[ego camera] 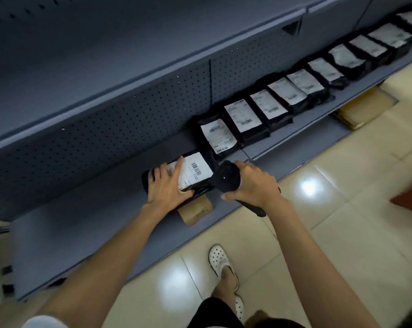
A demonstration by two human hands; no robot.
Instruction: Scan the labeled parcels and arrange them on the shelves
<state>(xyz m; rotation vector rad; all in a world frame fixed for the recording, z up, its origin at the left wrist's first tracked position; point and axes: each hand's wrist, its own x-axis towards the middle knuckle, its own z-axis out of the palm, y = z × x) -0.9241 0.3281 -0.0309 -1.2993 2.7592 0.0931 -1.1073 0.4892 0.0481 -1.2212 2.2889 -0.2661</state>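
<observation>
Two bare forearms reach from the near edge toward a blue-grey metal shelf (pixel 86 233) with a perforated back panel; below them stand a white perforated clog (pixel 220 260) and a cream tiled floor (pixel 330 221). Left hand (pixel 163 185): lies flat on a black plastic-wrapped parcel with a white barcode label (pixel 195 171), fingers straight and spread over the label's left part, thumb curled at the parcel's near edge. That parcel lies on the shelf, partly over a small brown cardboard box (pixel 196 210) that juts out from under its near side. Right hand (pixel 252 183): just right of the parcel, fingers wrapped round the grip of a black handheld barcode scanner (pixel 226 176), whose head is almost touching the parcel's right edge; the handle end sticks out below the hand. Right of the held parcel, along the same shelf, a row of black labelled parcels (pixel 242 117) lies side by side, labels up, running away toward the far right. Beneath the shelf's far right end, a flat brown cardboard carton (pixel 363 107) rests on the floor.
</observation>
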